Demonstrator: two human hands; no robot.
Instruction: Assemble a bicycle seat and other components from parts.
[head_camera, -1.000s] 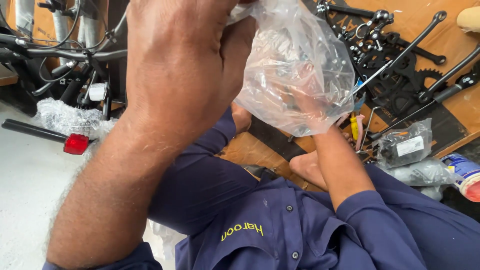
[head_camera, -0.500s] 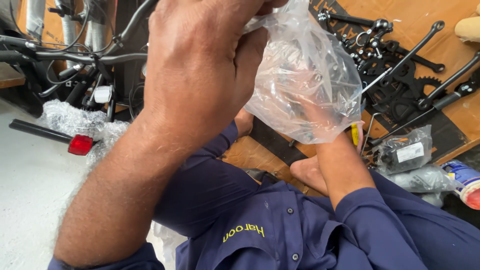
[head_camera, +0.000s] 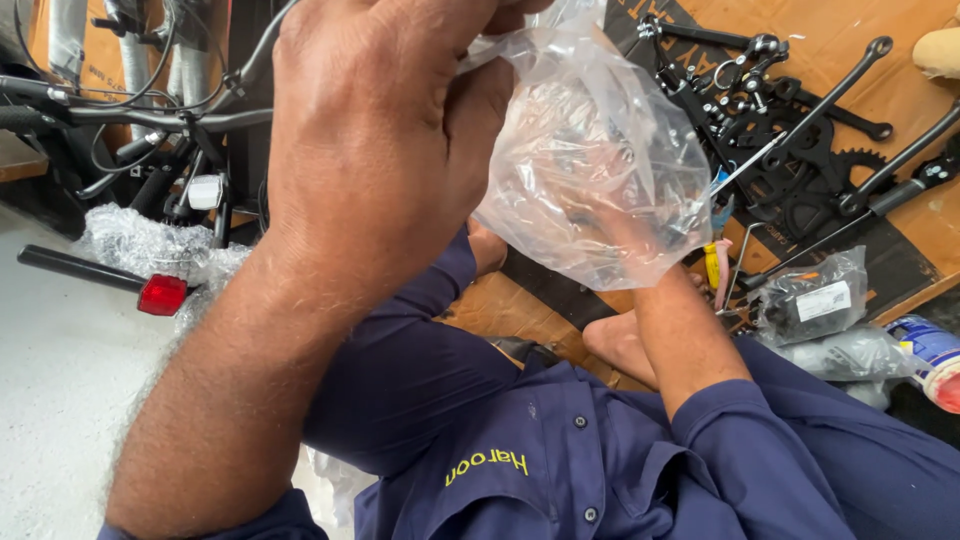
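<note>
The left hand (head_camera: 380, 130) fills the middle of the view, its grip pinching the top edge of a clear plastic bag (head_camera: 590, 170) at twelve o'clock. The right hand (head_camera: 625, 225) is pushed up inside the bag at three o'clock; its grip cannot be told. Black bicycle parts (head_camera: 790, 140) lie on cardboard (head_camera: 860, 30) at two o'clock.

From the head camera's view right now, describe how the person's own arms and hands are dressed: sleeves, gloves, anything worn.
Both hands are bare, with no gloves, rings or watch in view. The left hand and its forearm are uncovered and hairy, a dark navy sleeve bunched near the elbow. The right hand shows only blurred behind clear plastic; its forearm is bare up to a rolled navy sleeve cuff. The sleeves match a buttoned navy work shirt with yellow chest lettering.
</note>
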